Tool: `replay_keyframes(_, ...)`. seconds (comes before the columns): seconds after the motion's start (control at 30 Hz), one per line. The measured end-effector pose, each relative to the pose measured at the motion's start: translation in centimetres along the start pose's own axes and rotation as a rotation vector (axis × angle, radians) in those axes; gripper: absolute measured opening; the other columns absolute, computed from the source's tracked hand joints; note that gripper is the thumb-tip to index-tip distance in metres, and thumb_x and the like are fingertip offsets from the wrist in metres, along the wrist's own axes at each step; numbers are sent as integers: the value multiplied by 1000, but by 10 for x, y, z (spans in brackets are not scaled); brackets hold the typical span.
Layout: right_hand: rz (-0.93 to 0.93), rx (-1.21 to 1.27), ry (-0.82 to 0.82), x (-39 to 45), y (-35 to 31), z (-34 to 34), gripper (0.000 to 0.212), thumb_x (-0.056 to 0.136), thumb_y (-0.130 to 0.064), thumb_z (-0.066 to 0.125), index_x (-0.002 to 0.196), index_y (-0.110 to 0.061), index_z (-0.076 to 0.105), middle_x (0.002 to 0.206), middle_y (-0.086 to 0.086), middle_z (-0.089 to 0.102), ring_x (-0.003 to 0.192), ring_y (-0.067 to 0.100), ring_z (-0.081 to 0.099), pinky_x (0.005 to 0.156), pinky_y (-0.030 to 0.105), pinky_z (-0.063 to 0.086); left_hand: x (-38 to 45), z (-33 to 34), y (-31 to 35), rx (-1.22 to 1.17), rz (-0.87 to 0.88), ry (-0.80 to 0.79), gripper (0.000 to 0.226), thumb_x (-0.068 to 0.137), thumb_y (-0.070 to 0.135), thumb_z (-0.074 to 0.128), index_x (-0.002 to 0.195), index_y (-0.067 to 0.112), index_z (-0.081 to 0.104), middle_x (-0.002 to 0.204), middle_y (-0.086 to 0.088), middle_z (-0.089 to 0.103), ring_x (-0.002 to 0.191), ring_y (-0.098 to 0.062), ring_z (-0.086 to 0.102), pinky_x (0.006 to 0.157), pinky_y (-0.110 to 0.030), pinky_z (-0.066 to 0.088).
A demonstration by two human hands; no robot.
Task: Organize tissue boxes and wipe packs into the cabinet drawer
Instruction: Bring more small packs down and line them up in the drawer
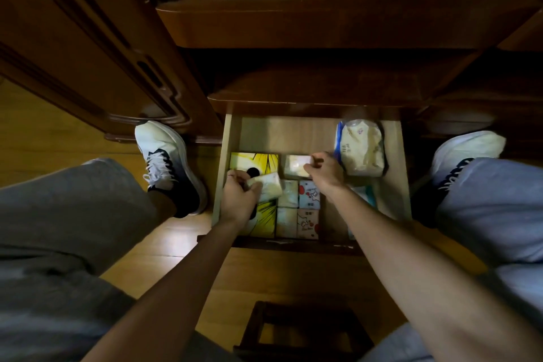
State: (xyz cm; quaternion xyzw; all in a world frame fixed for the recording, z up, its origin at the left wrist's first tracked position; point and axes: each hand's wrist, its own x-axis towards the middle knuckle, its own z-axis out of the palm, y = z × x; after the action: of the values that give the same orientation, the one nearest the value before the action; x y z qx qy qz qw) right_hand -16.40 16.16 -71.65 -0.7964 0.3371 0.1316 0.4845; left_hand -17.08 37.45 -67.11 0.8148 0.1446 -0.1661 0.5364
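Hands (239,198) (324,172) curled round packs (269,188) (297,165) over drawer (396,173)

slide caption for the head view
Left hand and right hand each place a small tissue pack into the open drawer.

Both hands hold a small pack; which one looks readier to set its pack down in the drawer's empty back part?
Probably the right hand: its small pack sits beside the drawer's bare back floor, while the left hand lies nearer, over the yellow box.

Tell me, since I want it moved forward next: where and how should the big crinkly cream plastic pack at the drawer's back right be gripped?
Probably from above, pinching across the long sides of the big crinkly cream plastic pack: it lies flat with bare drawer floor to its left.
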Motion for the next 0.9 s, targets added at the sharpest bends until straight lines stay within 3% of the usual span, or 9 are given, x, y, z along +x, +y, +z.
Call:
replay_keyframes(0.13,-159,-147,54,7,-10,10,30,100,-23,58,129,-23,50,120,3,67,103,23,65,79,38,56,-1,-1,4,-19,6,3,23,89,2,70,104,4,52,99,-9,58,95,-23,59,82,-41,55)
replay_keyframes(0.27,-260,-259,22,22,-22,17,19,100,-20,57,118,-22,61,115,3,68,99,22,65,78,39,58,2,-1,7,-59,-6,11,22,89,-2,69,101,4,51,103,-13,57,98,-22,58,83,-41,56)
replay_keyframes(0.43,-229,-511,-186,26,-13,35,60,94,5,56,145,-27,50,145,13,39,125,32,49,98,45,52,6,-1,6,-98,-20,7,21,91,-3,67,101,4,49,102,-7,55,99,-18,57,71,-20,56)
replay_keyframes(0.53,-199,-421,-190,22,-8,42,65,93,6,57,150,-22,43,147,14,43,130,31,47,106,44,47,6,0,6,-94,-13,-1,21,91,-2,67,102,4,51,109,-10,57,104,-20,58,72,-19,56)
replay_keyframes(0.6,-180,-318,-184,21,-6,35,63,95,0,59,151,-22,41,141,10,53,117,24,58,97,39,54,6,1,5,-67,-13,-3,22,91,1,68,106,3,54,111,-9,59,106,-20,60,74,-21,58)
replay_keyframes(0.67,-151,-231,-126,19,-8,21,56,97,-14,61,149,-25,43,134,3,62,104,16,62,85,34,56,7,2,6,-57,-29,-8,24,90,2,69,110,4,56,114,-7,62,110,-22,61,85,-34,59)
replay_keyframes(0.77,-177,-149,-16,13,-8,1,35,95,-41,60,128,-32,59,119,-9,67,97,8,61,76,27,49,7,10,12,-144,-50,-26,28,89,-4,68,110,9,55,111,-4,63,113,-26,62,88,-38,60)
replay_keyframes(0.83,-94,63,-223,8,-10,-10,46,89,-62,57,123,-31,62,117,-6,66,96,12,62,84,34,50,7,17,18,-171,-21,-9,30,88,-5,70,109,10,55,102,0,62,108,-27,64,81,-32,61)
replay_keyframes(0.9,-41,113,-418,0,-10,-19,61,77,-73,61,126,-36,61,119,-5,66,101,15,64,82,35,50,8,26,22,-184,13,6,32,86,-1,74,110,10,55,105,-8,64,105,-33,66,84,-43,61)
